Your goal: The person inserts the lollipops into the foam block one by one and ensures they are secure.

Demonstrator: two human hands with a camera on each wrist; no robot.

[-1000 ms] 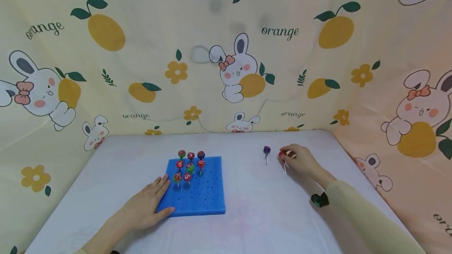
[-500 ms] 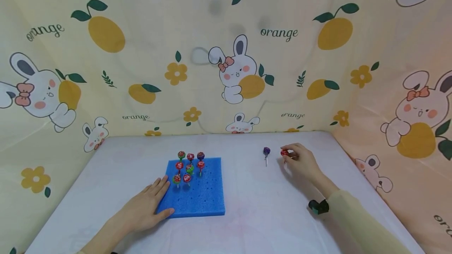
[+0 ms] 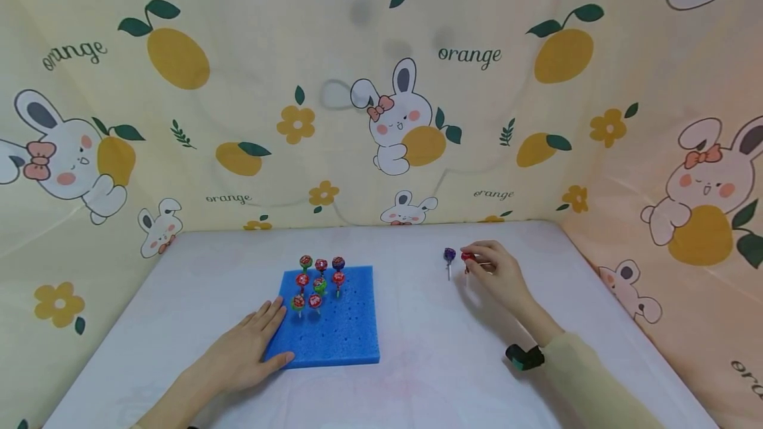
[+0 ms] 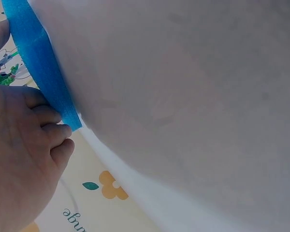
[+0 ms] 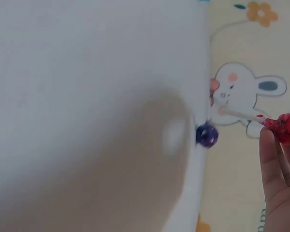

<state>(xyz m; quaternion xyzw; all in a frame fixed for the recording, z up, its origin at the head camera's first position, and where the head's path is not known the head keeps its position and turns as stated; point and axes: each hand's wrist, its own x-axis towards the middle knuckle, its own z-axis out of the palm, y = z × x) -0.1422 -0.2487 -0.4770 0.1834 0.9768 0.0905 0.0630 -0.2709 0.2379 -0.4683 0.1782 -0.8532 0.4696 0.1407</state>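
- Leftward goes the right hand (image 3: 499,271), lifted off the table (image 3: 429,363) with the red lollipop (image 3: 467,257) pinched in its fingertips, now just beside the purple lollipop (image 3: 450,255) lying near the far edge.
- Blue foam block (image 3: 346,330) hasn't budged; eight lollipops stand in its far-left corner.
- Left hand (image 3: 247,349) stays spread flat, pressing the block's near-left corner.

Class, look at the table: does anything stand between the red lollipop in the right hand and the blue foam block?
Only the purple lollipop lies just left of the red lollipop held by the right hand; bare table up to the blue foam block.
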